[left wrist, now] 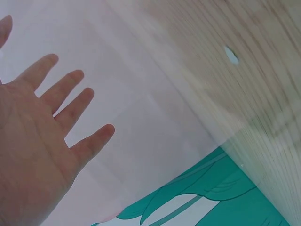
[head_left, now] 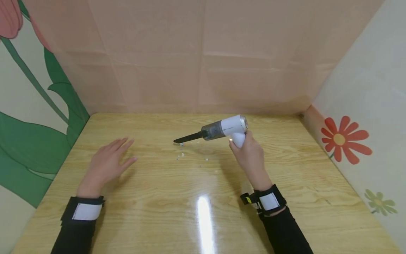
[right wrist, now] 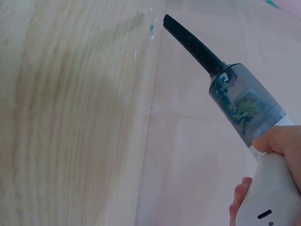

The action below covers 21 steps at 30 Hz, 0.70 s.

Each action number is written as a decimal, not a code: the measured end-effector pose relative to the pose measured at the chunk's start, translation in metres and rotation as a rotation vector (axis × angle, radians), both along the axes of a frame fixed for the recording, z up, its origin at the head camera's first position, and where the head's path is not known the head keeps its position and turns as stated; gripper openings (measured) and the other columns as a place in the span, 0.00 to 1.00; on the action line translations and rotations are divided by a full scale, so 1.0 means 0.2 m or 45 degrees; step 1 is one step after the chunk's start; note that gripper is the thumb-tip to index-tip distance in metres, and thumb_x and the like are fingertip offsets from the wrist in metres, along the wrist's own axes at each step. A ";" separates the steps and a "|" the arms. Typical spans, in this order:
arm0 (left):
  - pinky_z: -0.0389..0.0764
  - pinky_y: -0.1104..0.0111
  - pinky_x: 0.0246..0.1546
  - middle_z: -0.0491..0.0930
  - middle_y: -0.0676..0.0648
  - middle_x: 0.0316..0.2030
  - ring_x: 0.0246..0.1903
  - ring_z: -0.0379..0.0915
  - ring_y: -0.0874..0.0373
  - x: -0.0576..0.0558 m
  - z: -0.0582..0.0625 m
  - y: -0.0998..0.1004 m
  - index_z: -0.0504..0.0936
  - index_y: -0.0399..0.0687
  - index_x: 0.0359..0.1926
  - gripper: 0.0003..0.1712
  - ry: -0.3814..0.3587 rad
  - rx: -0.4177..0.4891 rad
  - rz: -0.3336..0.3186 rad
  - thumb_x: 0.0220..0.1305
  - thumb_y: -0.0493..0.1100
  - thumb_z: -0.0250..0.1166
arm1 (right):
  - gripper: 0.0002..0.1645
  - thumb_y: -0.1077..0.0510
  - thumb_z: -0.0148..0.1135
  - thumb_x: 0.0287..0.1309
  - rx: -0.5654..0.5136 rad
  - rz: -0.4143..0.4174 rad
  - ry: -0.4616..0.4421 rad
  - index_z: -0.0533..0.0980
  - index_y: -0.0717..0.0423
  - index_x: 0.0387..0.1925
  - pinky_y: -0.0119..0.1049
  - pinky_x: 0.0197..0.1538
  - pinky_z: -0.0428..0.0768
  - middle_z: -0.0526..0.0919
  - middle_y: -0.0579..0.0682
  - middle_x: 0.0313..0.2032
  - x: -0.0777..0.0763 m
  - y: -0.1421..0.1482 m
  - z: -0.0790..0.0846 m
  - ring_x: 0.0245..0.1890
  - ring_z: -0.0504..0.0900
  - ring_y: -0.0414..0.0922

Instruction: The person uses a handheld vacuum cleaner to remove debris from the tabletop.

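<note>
A white handheld vacuum cleaner (head_left: 233, 125) with a smoky clear dust cup and a narrow black nozzle (head_left: 188, 137) is gripped by my right hand (head_left: 252, 153) around its handle. In the right wrist view, blue and green scraps show inside the dust cup (right wrist: 242, 103). The nozzle tip points left, close over small paper scraps (head_left: 181, 155) on the wooden table. My left hand (head_left: 106, 165) is held over the table's left side, fingers spread and holding nothing; its palm and separated fingers show in the left wrist view.
The wooden table (head_left: 152, 215) meets a pink cloth backdrop (head_left: 203, 77) at its back edge. A white panel with painted flowers (head_left: 345, 139) stands on the right, and one with green painted leaves (head_left: 28, 144) on the left. A stray scrap (head_left: 207, 159) lies right of the others.
</note>
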<state>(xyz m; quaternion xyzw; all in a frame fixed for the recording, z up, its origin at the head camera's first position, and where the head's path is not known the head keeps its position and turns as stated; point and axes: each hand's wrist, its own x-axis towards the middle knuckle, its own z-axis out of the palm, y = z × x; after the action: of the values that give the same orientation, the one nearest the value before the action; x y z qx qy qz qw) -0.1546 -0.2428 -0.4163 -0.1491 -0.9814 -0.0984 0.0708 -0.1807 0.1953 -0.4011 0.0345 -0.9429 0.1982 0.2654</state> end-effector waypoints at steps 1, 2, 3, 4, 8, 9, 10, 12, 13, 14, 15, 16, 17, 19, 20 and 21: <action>0.58 0.38 0.65 0.61 0.33 0.71 0.69 0.55 0.34 0.00 0.00 0.00 0.64 0.42 0.73 0.40 -0.004 0.004 0.000 0.69 0.60 0.60 | 0.36 0.50 0.69 0.59 0.001 -0.006 -0.001 0.68 0.75 0.55 0.55 0.23 0.80 0.82 0.70 0.32 0.00 0.01 0.00 0.25 0.83 0.62; 0.58 0.38 0.65 0.61 0.33 0.71 0.69 0.55 0.34 -0.01 -0.01 0.01 0.64 0.42 0.73 0.40 -0.004 0.007 -0.002 0.69 0.60 0.60 | 0.36 0.50 0.68 0.59 0.000 -0.010 -0.006 0.68 0.75 0.56 0.55 0.23 0.80 0.82 0.70 0.32 0.00 0.01 0.00 0.25 0.83 0.62; 0.58 0.38 0.65 0.61 0.33 0.71 0.69 0.55 0.34 -0.01 -0.01 0.01 0.64 0.42 0.73 0.40 -0.004 0.008 -0.001 0.69 0.60 0.60 | 0.37 0.50 0.68 0.60 -0.002 -0.016 -0.013 0.68 0.75 0.56 0.55 0.23 0.80 0.82 0.70 0.33 0.00 0.02 0.00 0.25 0.83 0.62; 0.58 0.38 0.65 0.61 0.33 0.71 0.69 0.55 0.34 -0.02 -0.02 0.01 0.63 0.42 0.73 0.40 -0.005 0.007 0.001 0.70 0.60 0.59 | 0.37 0.50 0.68 0.60 -0.007 -0.021 -0.022 0.67 0.75 0.56 0.55 0.23 0.80 0.82 0.70 0.33 -0.01 0.02 0.00 0.25 0.83 0.62; 0.58 0.38 0.66 0.61 0.33 0.71 0.69 0.55 0.34 -0.03 -0.03 0.02 0.63 0.43 0.73 0.41 -0.002 -0.002 0.002 0.70 0.61 0.59 | 0.37 0.49 0.67 0.61 -0.012 -0.041 -0.044 0.67 0.76 0.56 0.56 0.25 0.81 0.82 0.71 0.34 -0.02 0.04 0.00 0.27 0.83 0.63; 0.58 0.38 0.66 0.60 0.33 0.71 0.69 0.55 0.34 -0.03 -0.03 0.02 0.63 0.43 0.74 0.41 -0.005 -0.004 0.003 0.70 0.61 0.58 | 0.37 0.49 0.67 0.61 -0.012 -0.046 -0.044 0.67 0.76 0.56 0.56 0.25 0.80 0.82 0.71 0.34 -0.02 0.05 0.00 0.27 0.83 0.63; 0.58 0.38 0.66 0.60 0.33 0.71 0.69 0.55 0.34 -0.03 -0.02 0.02 0.63 0.43 0.74 0.41 -0.009 -0.005 0.002 0.70 0.62 0.58 | 0.37 0.49 0.68 0.61 -0.012 -0.049 -0.041 0.67 0.76 0.57 0.56 0.25 0.80 0.82 0.72 0.34 -0.03 0.05 0.00 0.27 0.83 0.64; 0.58 0.39 0.66 0.59 0.33 0.71 0.69 0.55 0.34 -0.04 -0.02 0.02 0.62 0.43 0.74 0.41 -0.017 -0.006 -0.006 0.71 0.62 0.57 | 0.37 0.49 0.68 0.60 -0.007 -0.059 -0.029 0.67 0.76 0.57 0.57 0.25 0.80 0.82 0.72 0.34 -0.03 0.06 0.00 0.27 0.83 0.64; 0.58 0.38 0.66 0.59 0.33 0.71 0.69 0.55 0.34 -0.04 -0.01 0.03 0.62 0.43 0.74 0.41 -0.023 -0.006 -0.009 0.71 0.62 0.56 | 0.37 0.49 0.68 0.60 -0.009 -0.064 -0.029 0.67 0.75 0.57 0.57 0.25 0.80 0.82 0.72 0.34 -0.03 0.07 0.00 0.27 0.83 0.64; 0.58 0.39 0.66 0.59 0.33 0.71 0.69 0.55 0.34 -0.04 -0.01 0.03 0.62 0.43 0.74 0.41 -0.028 -0.005 -0.011 0.71 0.63 0.56 | 0.37 0.50 0.68 0.60 -0.012 -0.065 -0.029 0.67 0.75 0.57 0.57 0.26 0.80 0.82 0.72 0.34 -0.03 0.07 0.00 0.27 0.83 0.65; 0.57 0.39 0.66 0.59 0.33 0.72 0.69 0.54 0.34 -0.04 -0.01 0.03 0.62 0.43 0.74 0.41 -0.033 -0.004 -0.013 0.71 0.63 0.56 | 0.37 0.50 0.68 0.60 -0.014 -0.068 -0.030 0.67 0.75 0.57 0.57 0.26 0.80 0.82 0.72 0.35 -0.04 0.07 0.00 0.28 0.83 0.65; 0.57 0.39 0.66 0.59 0.34 0.72 0.70 0.54 0.35 -0.04 -0.01 0.03 0.61 0.43 0.74 0.41 -0.038 -0.003 -0.017 0.71 0.63 0.56 | 0.37 0.50 0.68 0.60 -0.018 -0.069 -0.031 0.67 0.76 0.57 0.58 0.27 0.81 0.82 0.72 0.35 -0.04 0.07 0.00 0.29 0.83 0.65; 0.57 0.39 0.66 0.59 0.34 0.72 0.70 0.54 0.35 -0.05 -0.01 0.04 0.61 0.43 0.75 0.41 -0.044 -0.003 -0.019 0.71 0.63 0.56 | 0.37 0.50 0.68 0.60 -0.023 -0.072 -0.034 0.67 0.76 0.57 0.58 0.27 0.81 0.82 0.73 0.36 -0.04 0.08 0.00 0.29 0.83 0.66; 0.57 0.38 0.67 0.59 0.34 0.72 0.70 0.54 0.35 -0.05 -0.01 0.05 0.61 0.44 0.75 0.41 -0.056 -0.001 -0.021 0.71 0.63 0.56 | 0.36 0.51 0.68 0.60 -0.031 -0.073 -0.044 0.67 0.76 0.57 0.58 0.29 0.81 0.82 0.73 0.37 -0.04 0.08 0.00 0.30 0.83 0.66; 0.57 0.38 0.67 0.58 0.34 0.72 0.70 0.53 0.35 -0.05 -0.01 0.05 0.60 0.44 0.75 0.41 -0.060 -0.001 -0.023 0.71 0.62 0.56 | 0.36 0.51 0.68 0.60 -0.033 -0.073 -0.048 0.67 0.76 0.57 0.58 0.29 0.81 0.82 0.73 0.37 -0.04 0.09 0.00 0.30 0.83 0.66; 0.57 0.38 0.67 0.58 0.34 0.72 0.70 0.53 0.35 -0.06 -0.01 0.05 0.60 0.45 0.75 0.41 -0.064 0.000 -0.026 0.71 0.62 0.56 | 0.36 0.51 0.68 0.60 -0.035 -0.074 -0.052 0.67 0.76 0.57 0.59 0.30 0.81 0.82 0.73 0.37 -0.04 0.09 0.00 0.31 0.83 0.66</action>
<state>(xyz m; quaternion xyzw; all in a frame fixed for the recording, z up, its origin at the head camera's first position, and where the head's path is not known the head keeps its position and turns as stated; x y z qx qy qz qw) -0.1663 -0.2320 -0.4187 -0.1568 -0.9812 -0.1030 0.0453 -0.1897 0.2132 -0.4015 -0.0005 -0.9459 0.2041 0.2522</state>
